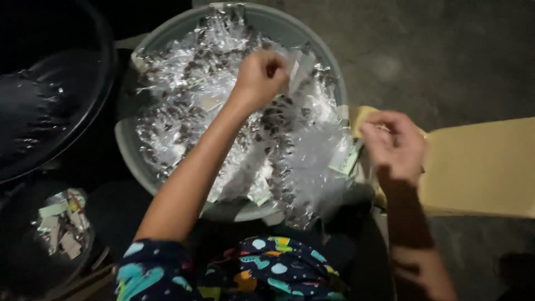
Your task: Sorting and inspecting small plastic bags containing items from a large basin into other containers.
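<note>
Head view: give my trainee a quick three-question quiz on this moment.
1. True or false: the left hand is over the grey basin of clear plastic packets.
2. What lies under the right hand? A. tan cardboard box B. metal tray C. red bucket
3. Fill in: the dark bin at lower left holds scraps of ____.

Key: 1 true; 2 A; 3 paper.

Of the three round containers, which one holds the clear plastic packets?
The grey basin in the middle, under the left hand. The two black tubs beside it are darker; the upper looks empty, the lower holds paper scraps.
</note>
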